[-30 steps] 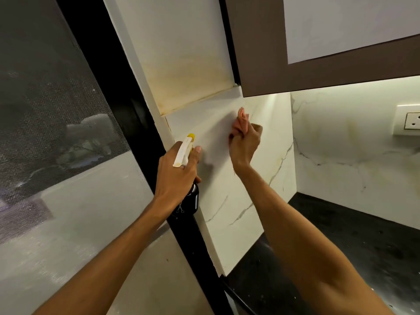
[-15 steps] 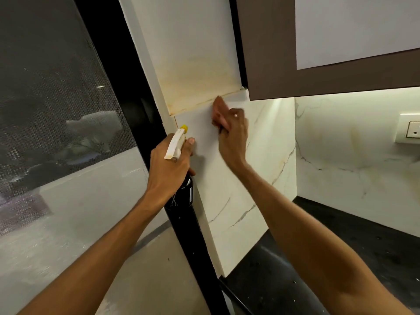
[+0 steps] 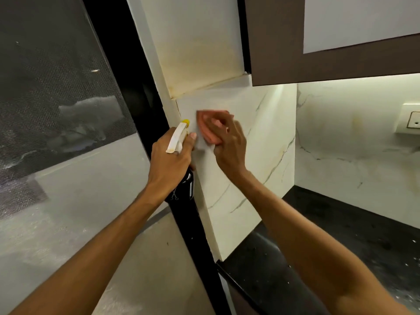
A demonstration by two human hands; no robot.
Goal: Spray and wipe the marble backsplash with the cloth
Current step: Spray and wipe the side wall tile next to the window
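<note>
While the right hand (image 3: 229, 142) presses its gripped cloth (image 3: 208, 128) high on the marble backsplash (image 3: 261, 137), above the desk's (image 3: 341, 235) left edge, the left hand (image 3: 172, 155) grips the spray bottle (image 3: 177, 139) just beside it; crowded so, a wipe could knock the nozzle (image 3: 185, 122).

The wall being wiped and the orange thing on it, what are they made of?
The backsplash looks like smooth marble or a marble-look slab: white with thin grey veins and a slight sheen. The cloth looks like soft matte fabric, orange-pink, folding under the right hand.
</note>
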